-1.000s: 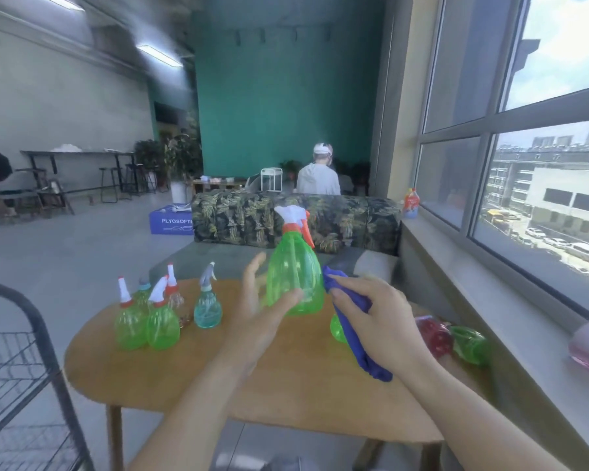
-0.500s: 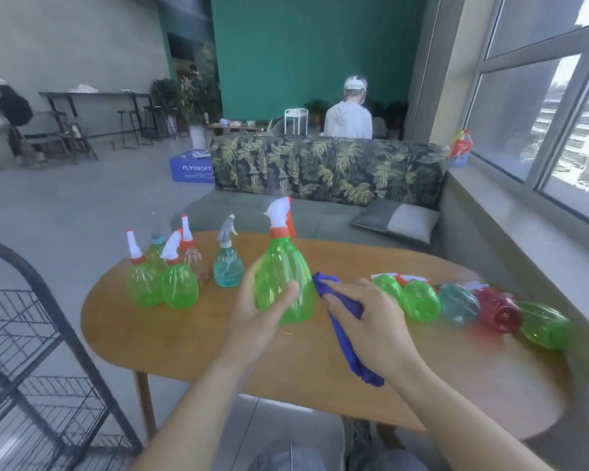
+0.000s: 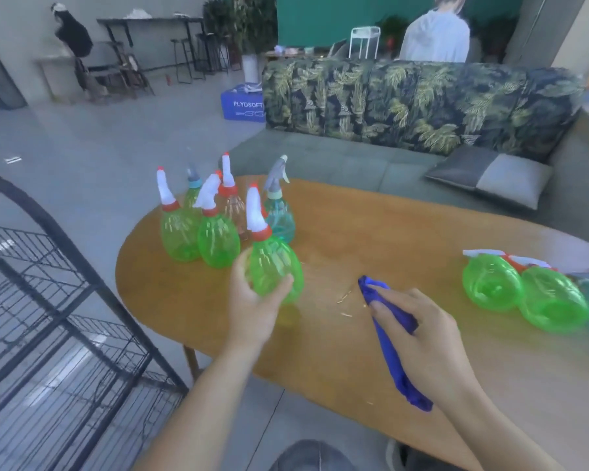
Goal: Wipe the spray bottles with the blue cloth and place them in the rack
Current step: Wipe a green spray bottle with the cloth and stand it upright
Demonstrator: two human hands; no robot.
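Left grip is curling round the lower body of a green spray bottle, thumb on the near right side, fingers wrapping the left; bottle is standing upright w/ white-and-red trigger head pointing up, base at or just above the wooden surface, can't tell which. Right grip is closing round the blue cloth, which is bunching into a long roll; one end is poking out past the fingertips toward the bottle, other end is hanging out behind the wrist. Cloth and held bottle are apart, w/ bare wood between them. Just behind the held bottle a cluster of upright bottles is standing on the surface's far left: green ones in front, a teal one and a clear brownish one behind, all near each other. On the right side two green bottles are lying on their sides, touching, w/ a teal one partly cut off at the frame edge. Black wire rack is standing on the floor left of the surface. A leaf-print sofa is sitting beyond the surface.
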